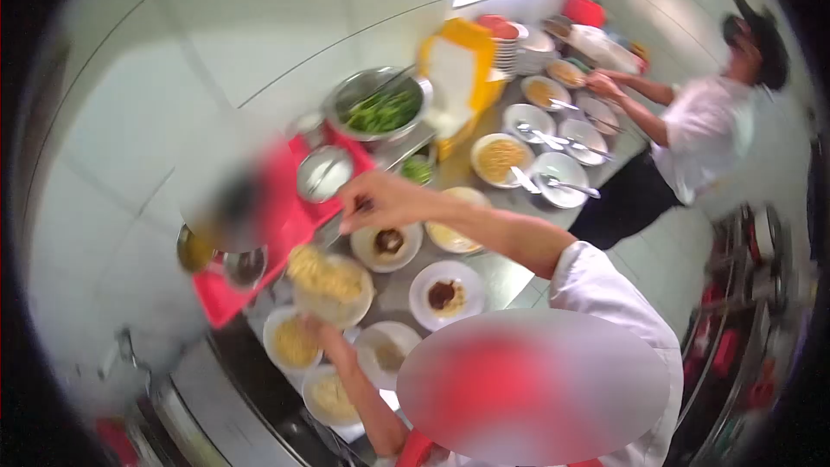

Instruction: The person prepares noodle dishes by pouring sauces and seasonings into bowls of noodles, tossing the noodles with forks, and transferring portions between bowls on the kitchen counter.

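White crockery, several pieces, on a metal counter (508, 273). Right hand (379, 198): one, palm down, fingers drawn in narrowly towards the thumb; a dark patch shows at the fingertips, and whether it is something held cannot be told. Position: above the edge of a bowl with dark sauce (410, 253), beside a metal bowl with white contents (303, 182). Left hand (323, 334): one, blurred, by the bowl of yellow noodles (294, 342); its opening and any grip cannot be told. Mound of noodles (324, 275): one, pale yellow, blurred, over a white dish (366, 301) just forward of the left hand. Second sauce bowl (468, 280): one, nearer the body. Red tray (216, 291): against the wall side. Greens (380, 111): in a large steel bowl (421, 104). Co-worker (705, 125): one, hands over further bowls.
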`<move>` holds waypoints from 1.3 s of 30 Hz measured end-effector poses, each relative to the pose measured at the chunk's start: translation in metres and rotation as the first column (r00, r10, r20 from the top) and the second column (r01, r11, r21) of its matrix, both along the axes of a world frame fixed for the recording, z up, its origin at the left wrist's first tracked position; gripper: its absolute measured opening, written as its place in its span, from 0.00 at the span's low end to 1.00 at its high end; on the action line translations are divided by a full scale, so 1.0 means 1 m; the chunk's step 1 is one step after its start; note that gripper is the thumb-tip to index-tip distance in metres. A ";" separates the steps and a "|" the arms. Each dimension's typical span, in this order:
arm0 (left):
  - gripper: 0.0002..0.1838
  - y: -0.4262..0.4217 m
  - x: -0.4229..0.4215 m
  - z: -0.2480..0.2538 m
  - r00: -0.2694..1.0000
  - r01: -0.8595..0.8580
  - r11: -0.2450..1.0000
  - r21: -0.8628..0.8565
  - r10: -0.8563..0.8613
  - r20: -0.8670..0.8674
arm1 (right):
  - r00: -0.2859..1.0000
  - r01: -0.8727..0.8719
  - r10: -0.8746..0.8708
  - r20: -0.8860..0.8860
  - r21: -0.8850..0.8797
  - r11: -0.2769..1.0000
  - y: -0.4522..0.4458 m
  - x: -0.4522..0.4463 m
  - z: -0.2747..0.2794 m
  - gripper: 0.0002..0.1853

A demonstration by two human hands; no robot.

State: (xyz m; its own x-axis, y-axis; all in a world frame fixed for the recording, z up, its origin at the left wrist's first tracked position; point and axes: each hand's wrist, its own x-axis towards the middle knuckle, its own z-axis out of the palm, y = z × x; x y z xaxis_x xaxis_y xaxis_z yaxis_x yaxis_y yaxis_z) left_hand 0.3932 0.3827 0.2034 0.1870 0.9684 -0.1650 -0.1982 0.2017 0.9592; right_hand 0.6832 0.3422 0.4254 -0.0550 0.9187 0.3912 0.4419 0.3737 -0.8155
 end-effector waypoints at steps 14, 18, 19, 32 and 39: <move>0.29 -0.096 0.257 0.137 0.862 0.485 0.874 0.026 -0.483 0.155 | 0.927 0.356 -0.338 0.162 -0.100 0.929 -0.193 0.219 0.073 0.11; 0.30 -0.130 0.414 0.114 0.831 0.533 0.843 -0.066 -0.507 0.230 | 0.770 0.601 -0.541 0.338 -0.102 0.792 -0.241 0.311 0.091 0.12; 0.30 -0.134 0.444 0.104 0.826 0.543 0.837 -0.070 -0.517 0.223 | 0.725 0.648 -0.561 0.399 -0.119 0.752 -0.252 0.327 0.098 0.12; 0.32 -0.226 0.575 0.123 0.655 0.750 0.651 0.114 -0.756 0.004 | 0.585 0.803 -0.709 0.395 -0.154 0.576 -0.389 0.445 0.061 0.14; 0.32 -0.243 0.467 0.111 0.706 0.702 0.711 0.039 -0.688 -0.166 | 0.741 0.642 -0.666 0.088 -0.383 0.664 -0.397 0.391 0.030 0.13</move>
